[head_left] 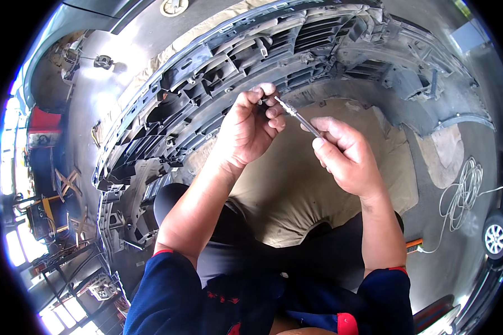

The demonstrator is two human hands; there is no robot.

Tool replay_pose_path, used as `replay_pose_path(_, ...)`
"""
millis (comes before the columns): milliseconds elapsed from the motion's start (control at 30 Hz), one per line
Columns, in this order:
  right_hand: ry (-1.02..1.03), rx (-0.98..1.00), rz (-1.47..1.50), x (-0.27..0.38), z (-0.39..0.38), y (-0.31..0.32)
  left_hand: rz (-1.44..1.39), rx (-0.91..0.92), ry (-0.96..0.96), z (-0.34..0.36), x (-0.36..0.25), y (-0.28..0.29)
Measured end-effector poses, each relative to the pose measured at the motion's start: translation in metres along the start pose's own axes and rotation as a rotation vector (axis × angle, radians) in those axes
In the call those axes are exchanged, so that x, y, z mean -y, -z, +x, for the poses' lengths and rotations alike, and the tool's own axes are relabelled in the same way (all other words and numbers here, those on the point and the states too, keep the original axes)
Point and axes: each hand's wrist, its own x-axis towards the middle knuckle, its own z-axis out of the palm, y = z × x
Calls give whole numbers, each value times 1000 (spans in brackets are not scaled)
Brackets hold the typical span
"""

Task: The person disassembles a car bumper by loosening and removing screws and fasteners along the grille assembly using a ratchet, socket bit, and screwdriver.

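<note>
My left hand (250,125) is raised with curled fingers, pinching a small dark piece (262,104) too small to name, partly hidden by the fingertips. My right hand (346,159) grips a slim rod-like tool (305,123) with a silvery stepped tip, which points up-left and is close beside my left fingertips. Behind both hands lies a large car bumper (207,67), its ribbed inner side up, curving across the floor from left to right. A tan padded mat (285,201) spreads beneath my hands and between my dark-trousered legs.
At right, a coiled pale cable (461,195) lies on the grey floor (452,268) near an orange-and-black object (413,244) and a car wheel (496,239). Car bodywork (84,22) is at top left. Red equipment (44,123) and wooden crossed stands (67,184) stand along the left.
</note>
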Motion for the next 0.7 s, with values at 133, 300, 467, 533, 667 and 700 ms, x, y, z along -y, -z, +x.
replay_pose_path(133, 30, -19, 38, -18, 7, -7, 18, -8, -6, 2, -3, 2)
replay_pose_path(300, 21, -100, -6, -23, 6, -8, 43, -19, 1, 11, 3, 6)
replay_pose_path(467, 35, -150, 5, -26, 10, -18, 44, 25, 43, 16, 3, 10)
replay_pose_path(533, 47, -171, -14, -28, 13, -23, 59, 43, 13, 17, 2, 13)
replay_pose_path(667, -11, -183, 63, -28, 17, -28, 96, 14, -20, 18, -3, 11)
replay_pose_path(700, -16, -189, 69, -27, 19, -29, 110, 50, -24, 18, -4, 14)
